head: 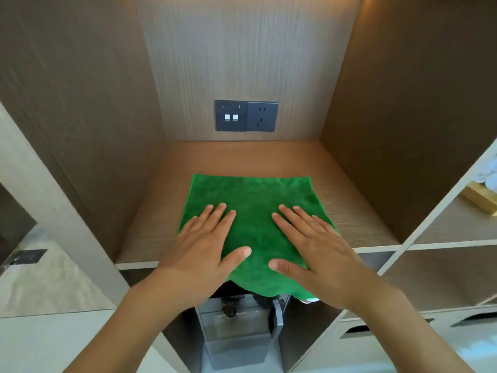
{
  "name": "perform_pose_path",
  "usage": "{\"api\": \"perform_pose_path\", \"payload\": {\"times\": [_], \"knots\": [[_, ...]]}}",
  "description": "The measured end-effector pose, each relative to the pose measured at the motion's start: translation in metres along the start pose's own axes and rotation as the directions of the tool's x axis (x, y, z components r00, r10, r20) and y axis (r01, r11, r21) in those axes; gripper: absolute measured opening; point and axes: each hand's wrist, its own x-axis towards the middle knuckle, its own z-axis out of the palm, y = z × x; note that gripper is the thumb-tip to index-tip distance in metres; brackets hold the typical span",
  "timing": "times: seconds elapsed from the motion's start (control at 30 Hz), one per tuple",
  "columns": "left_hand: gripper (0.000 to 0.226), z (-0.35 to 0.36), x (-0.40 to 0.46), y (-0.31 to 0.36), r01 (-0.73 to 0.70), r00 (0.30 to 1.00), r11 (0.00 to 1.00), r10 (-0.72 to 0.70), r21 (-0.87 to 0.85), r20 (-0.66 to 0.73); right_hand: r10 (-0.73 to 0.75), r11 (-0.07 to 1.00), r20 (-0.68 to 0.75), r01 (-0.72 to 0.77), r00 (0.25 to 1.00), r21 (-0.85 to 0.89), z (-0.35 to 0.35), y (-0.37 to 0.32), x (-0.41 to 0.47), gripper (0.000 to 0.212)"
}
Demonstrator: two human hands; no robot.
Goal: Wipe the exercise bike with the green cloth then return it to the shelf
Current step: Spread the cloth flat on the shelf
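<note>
At the far left a pale stone-look panel [57,281] stands beside the alcove, and a small dark metal plate [25,256] is set into it. The brown wood-grain side wall [80,130] closes the alcove on that side.

The left hand [200,242] lies flat on the near-left part of the square green microfibre cloth [254,205], fingers straight and slightly spread, thumb stretched toward the middle. It grips nothing; the palm presses the fabric down, probably to smooth it and keep it from sliding.

The green cloth is spread open on the brown wooden shelf [357,211], roughly centred, with its far edge well short of the back wall. Its near edge hangs over the shelf's front lip, which suggests it needs a push further in, or will be left to drape. On the back wall above it sits a dark grey double plate of switches and a socket [246,115], apart from the cloth.

The right hand [313,246] mirrors the other: flat, fingers straight and fanned, thumb pointing inward, pressing the near-right part of the cloth.

Below the shelf edge, between the forearms, a grey boxy appliance [236,335] stands in the lower compartment. To the right, pale cubby shelves [441,242] hold a golden-yellow box [480,197].

No exercise bike is in view, so the return to the shelf looks close to finished.
</note>
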Motion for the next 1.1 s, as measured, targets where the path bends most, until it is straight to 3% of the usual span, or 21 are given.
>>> {"api": "perform_pose_path", "payload": {"times": [0.17,0.3,0.47,0.7,0.93,1.1], "knots": [[0.093,0.020,-0.021,-0.001,-0.023,0.995,0.996,0.031,0.086,-0.090,-0.014,0.978,-0.103,0.035,0.995,0.205,-0.005,0.005,-0.004,0.074],[0.085,0.028,-0.018,-0.008,-0.049,0.984,0.995,0.063,0.087,-0.168,-0.076,0.996,-0.126,0.069,0.989,-0.054,0.007,0.007,0.003,0.070],[0.066,0.044,-0.024,-0.025,-0.049,0.948,0.983,0.101,0.177,-0.301,-0.162,0.972,-0.158,0.130,0.974,-0.195,0.016,0.021,-0.011,0.071],[0.056,0.054,-0.035,-0.038,-0.108,0.842,0.967,0.212,0.229,-0.496,-0.213,0.961,-0.272,0.152,0.938,-0.231,0.026,0.030,-0.012,0.066],[0.048,0.058,-0.032,-0.042,-0.174,0.762,0.956,0.284,0.238,-0.582,-0.269,0.950,-0.374,0.181,0.888,-0.253,0.031,0.029,-0.010,0.060],[0.037,0.058,-0.033,-0.045,-0.235,0.693,0.953,0.301,0.189,-0.655,-0.320,0.946,-0.478,0.248,0.818,-0.210,0.032,0.028,-0.013,0.045]]}}
